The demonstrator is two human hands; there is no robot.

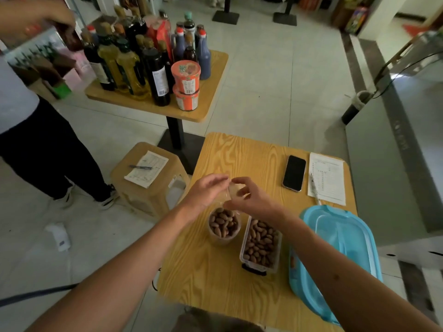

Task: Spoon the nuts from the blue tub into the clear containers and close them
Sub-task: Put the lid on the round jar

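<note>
A round clear container (224,230) full of nuts stands open on the wooden table (215,279). Beside it on the right is a rectangular clear container (261,245), also full of nuts and open. Above the round container both hands hold a clear lid (237,190): my left hand (203,192) touches its left edge and my right hand (251,197) pinches its right side. The blue tub (335,257) sits at the table's right edge with its blue lid on. No spoon is visible.
A black phone (294,173) and a paper sheet with a pen (326,178) lie at the table's far right. A plastic stool (148,178) with paper stands left. Another table (211,92) holds several bottles and tubs. A person (36,130) stands at left.
</note>
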